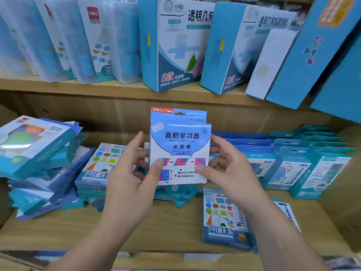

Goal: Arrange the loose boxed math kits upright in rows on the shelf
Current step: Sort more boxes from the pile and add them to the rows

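We pinch the blue-and-white math kit by its lower sides, left hand and right hand with thumbs on the front and fingers curled behind; it may be two kits together. It is upright above the wooden shelf. To its right is a standing row, to its left a loose heap.

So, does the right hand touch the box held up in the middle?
Touching. The head view shows the right hand with its thumb on the box and fingers behind its right edge.
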{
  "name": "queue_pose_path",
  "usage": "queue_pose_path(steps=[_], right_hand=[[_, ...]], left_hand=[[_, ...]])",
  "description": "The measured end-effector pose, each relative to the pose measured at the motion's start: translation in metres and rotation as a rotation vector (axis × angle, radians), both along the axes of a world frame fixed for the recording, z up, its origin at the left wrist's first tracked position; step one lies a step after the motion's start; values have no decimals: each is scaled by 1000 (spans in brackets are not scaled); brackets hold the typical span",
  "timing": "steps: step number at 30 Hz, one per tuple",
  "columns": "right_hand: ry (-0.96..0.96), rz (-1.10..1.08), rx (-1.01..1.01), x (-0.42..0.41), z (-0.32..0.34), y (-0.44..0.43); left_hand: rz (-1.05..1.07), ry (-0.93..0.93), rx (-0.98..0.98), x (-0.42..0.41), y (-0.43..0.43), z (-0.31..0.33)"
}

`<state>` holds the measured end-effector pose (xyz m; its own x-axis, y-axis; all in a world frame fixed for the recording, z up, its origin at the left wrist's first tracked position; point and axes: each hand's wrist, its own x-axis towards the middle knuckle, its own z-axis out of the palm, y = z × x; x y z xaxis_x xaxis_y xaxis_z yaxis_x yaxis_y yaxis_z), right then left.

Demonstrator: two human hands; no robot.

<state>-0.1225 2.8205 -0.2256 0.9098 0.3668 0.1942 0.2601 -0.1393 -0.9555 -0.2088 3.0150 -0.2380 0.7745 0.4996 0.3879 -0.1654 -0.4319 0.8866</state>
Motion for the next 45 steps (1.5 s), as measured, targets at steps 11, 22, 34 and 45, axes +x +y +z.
queue_pose_path(steps=[11, 22, 34, 45], right_hand=[[9, -140, -50, 53, -13, -93], [-275, -195, -383, 87, 20, -56], [-491, -113, -548, 104, 8, 20], [-687, -144, -1096, 136, -22, 51]], left_hand=[[-29, 332, 702, 58, -52, -35], [-43, 647, 1074, 55, -29, -54], [-134, 563, 1158, 23, -10, -54], [-173, 537, 1197, 14, 1, -57]])
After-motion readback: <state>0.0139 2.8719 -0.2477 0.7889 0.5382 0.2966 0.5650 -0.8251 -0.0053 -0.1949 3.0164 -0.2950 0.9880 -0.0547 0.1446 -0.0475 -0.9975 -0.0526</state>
